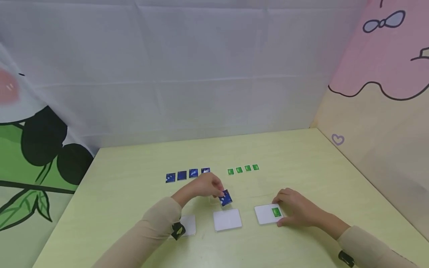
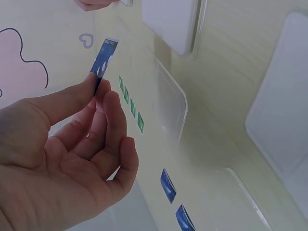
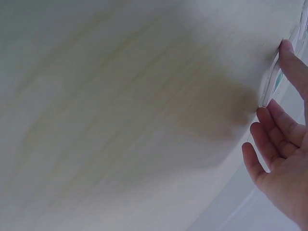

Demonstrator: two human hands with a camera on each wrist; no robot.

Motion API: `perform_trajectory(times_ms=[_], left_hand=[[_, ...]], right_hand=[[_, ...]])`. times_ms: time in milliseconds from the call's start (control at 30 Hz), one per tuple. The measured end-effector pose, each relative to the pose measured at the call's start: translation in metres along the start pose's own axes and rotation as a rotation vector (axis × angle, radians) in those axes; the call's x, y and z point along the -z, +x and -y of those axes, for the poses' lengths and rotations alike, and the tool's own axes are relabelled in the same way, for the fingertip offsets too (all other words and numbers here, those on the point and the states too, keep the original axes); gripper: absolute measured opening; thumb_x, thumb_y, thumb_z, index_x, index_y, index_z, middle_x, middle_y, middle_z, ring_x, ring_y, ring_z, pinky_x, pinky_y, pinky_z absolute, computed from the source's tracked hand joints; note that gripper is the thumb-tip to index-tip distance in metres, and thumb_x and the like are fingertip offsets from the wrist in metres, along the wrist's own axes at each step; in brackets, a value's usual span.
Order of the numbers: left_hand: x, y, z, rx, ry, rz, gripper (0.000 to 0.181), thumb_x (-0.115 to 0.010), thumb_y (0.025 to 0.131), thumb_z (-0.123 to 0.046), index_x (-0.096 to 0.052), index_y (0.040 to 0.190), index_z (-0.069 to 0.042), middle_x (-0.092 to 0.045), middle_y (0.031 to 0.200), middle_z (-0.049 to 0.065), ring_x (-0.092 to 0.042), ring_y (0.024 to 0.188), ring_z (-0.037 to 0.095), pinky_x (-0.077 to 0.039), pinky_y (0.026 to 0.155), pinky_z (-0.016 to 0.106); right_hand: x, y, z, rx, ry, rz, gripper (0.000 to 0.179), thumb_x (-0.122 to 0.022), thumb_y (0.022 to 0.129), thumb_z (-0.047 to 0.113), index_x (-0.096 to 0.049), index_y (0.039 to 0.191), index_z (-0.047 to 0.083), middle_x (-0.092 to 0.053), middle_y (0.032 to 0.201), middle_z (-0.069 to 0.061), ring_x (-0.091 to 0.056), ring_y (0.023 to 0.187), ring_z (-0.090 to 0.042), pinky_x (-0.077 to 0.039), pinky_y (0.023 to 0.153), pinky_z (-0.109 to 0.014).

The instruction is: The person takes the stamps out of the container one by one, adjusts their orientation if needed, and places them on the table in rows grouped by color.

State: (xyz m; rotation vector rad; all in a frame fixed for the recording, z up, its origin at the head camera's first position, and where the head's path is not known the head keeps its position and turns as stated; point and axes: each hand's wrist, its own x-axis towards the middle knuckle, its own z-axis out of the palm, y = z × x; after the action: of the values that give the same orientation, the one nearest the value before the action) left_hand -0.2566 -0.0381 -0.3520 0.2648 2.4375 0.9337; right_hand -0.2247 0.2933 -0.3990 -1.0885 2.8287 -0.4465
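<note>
My left hand pinches a small blue picture card between thumb and fingertips, just beyond the middle white flat case. In the left wrist view that blue card is seen nearly edge-on, raised above the table. At the right, my right hand grips the end of another white flat case, thumb on the near edge and fingers on the far one. A small green card lies on that case, near its right end. My left forearm partly hides a third white case.
Beyond my hands, several blue cards lie in a row at left, the last partly behind my left hand. Several green cards line up to their right. Clear plastic trays lie beyond the white cases. A white curtain closes off the back.
</note>
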Motion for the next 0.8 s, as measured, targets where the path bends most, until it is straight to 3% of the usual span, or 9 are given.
perform_trajectory(times_ms=[533,800], left_hand=[[0.012,-0.006,0.012,0.021,0.015,-0.028,0.006,-0.07,0.087,-0.016,-0.07,0.087,-0.01,-0.069,0.08,0.001,-0.063,0.074,0.013,-0.048,0.07,0.027],[0.017,-0.01,0.018,0.024,0.015,-0.046,0.006,-0.07,0.086,-0.015,-0.071,0.09,-0.009,-0.071,0.081,0.002,-0.063,0.074,0.013,-0.05,0.072,0.028]], right_hand=[[0.001,0.0,0.002,-0.004,-0.013,0.005,0.054,-0.082,0.069,0.046,-0.065,0.108,0.012,-0.063,0.106,0.006,-0.054,0.1,-0.012,-0.049,0.092,-0.039],[0.0,-0.001,0.001,0.02,-0.016,-0.037,0.054,-0.081,0.069,0.048,-0.065,0.106,0.012,-0.063,0.104,0.006,-0.054,0.098,-0.011,-0.049,0.09,-0.039]])
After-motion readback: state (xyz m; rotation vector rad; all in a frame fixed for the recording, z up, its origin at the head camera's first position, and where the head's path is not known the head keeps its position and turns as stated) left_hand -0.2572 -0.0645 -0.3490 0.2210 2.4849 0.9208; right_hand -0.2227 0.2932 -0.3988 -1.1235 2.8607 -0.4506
